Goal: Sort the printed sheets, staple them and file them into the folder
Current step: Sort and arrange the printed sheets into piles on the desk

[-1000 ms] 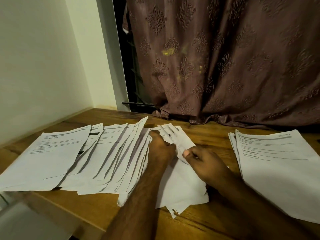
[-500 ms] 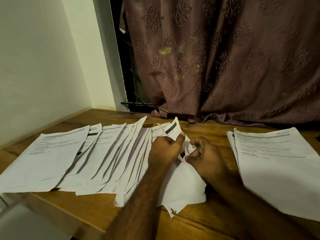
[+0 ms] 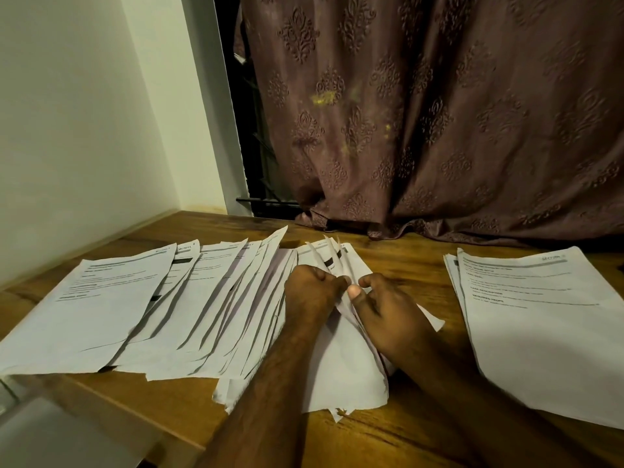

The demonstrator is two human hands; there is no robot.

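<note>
White fanned sheets (image 3: pixel 209 309) hide beneath both forearms where the left hand (image 3: pixel 312 292) and right hand (image 3: pixel 385 307), fingers curled, pinch raised page edges between them.

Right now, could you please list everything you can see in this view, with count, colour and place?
fanned sheets: many overlapping, count unclear, white with black print, left and middle of the table
lifted sheets: a few, white, top ends raised between the two hands, middle of the table
stacked sheets: one pile, white with print, right side of the table, apart from the fan
table: one, brown wood, under all the paper
curtain: one, brownish mauve with embossed pattern, behind the table, hem resting on it
wall: pale, to the left
left hand: one, fingers curled on the lifted sheets
right hand: one, thumb and fingers pinching the same sheets
</note>
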